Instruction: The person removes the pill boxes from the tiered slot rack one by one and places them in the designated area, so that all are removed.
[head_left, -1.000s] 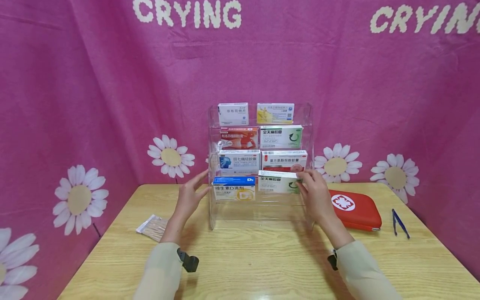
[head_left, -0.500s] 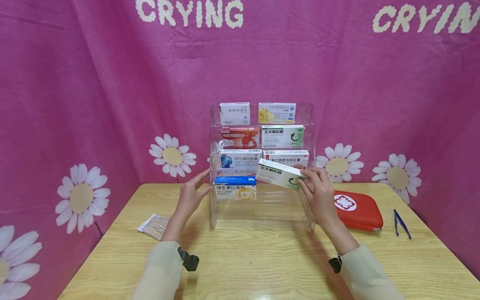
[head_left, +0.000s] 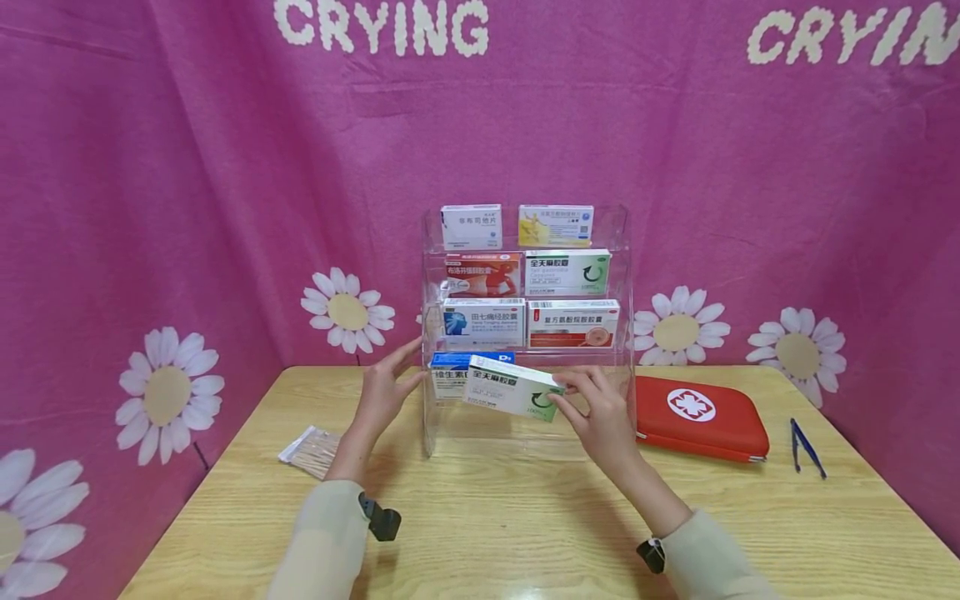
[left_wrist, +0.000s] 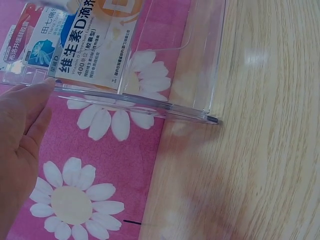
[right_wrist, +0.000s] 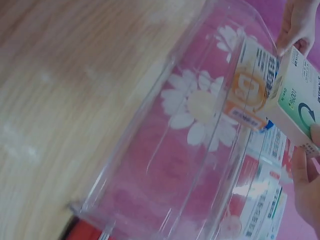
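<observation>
From the head view, the right hand (head_left: 600, 417) pinches the white and green cardboard medicine box (head_left: 513, 388) by its right end, before the clear acrylic shelf rack (head_left: 622, 250). Its long axis runs left-right, slightly tilted. The left hand (head_left: 382, 392), fingers straight, touches the rack. The right wrist view shows the green arrow logo on the box (right_wrist: 300, 100).

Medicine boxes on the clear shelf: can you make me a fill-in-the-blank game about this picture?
1. The right hand holds a white and ____ medicine box.
2. The left hand touches the ____ side of the clear acrylic rack.
3. The red first-aid pouch bears a white ____.
4. The blue tweezers lie on the wooden ____.

Missing words: green; left; cross; table
</observation>
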